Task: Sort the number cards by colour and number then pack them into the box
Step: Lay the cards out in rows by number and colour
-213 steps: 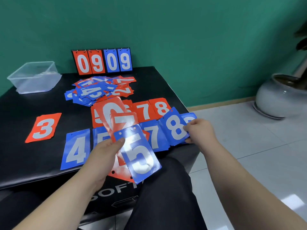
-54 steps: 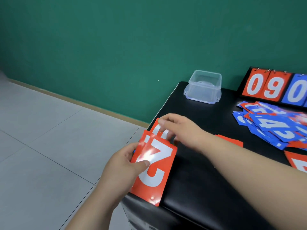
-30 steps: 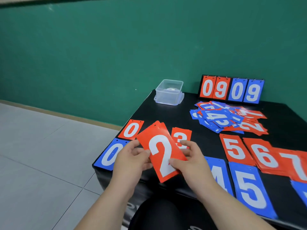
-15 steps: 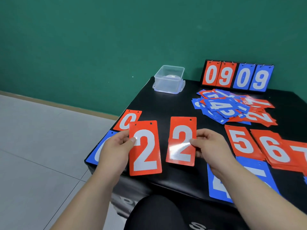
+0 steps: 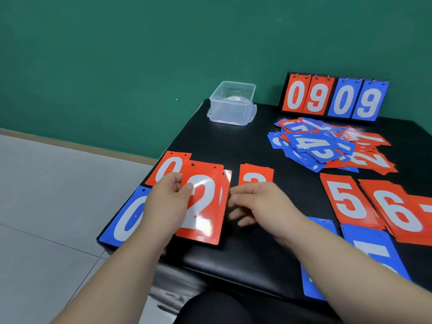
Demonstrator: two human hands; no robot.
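Head view puts the risks on the left side. The blue 0 card lies just outside the left hand, at the bench corner with its near end at the very edge. A brush from that forearm could, I judge, tip it to the floor. The left hand pinches the red 2 cards by their left edge, thumb on the glossy face, fingers hidden beneath. Whether the stack rests on the bench or is lifted just off it, I cannot tell. That grip is one-sided and the stack is not square: rear cards peek out on the side facing the right hand, and slick faces could let them slide out. The stack's far corner overlaps the red 0 card beyond the left hand's knuckles; set down as is, the two piles would mix. The right hand hovers just beside the stack's free edge, fingers loosely curled, holding nothing that I can see. A hasty squaring tap might shove the stack onto the 0. Just beyond its knuckles lies the red 3 card, near enough to be nudged. The box stands well beyond both hands.

The 2s' long axis runs away from the person, roughly parallel to the neighbouring cards. The punched short edge points to the far side, so the digit reads upright to the wearer.
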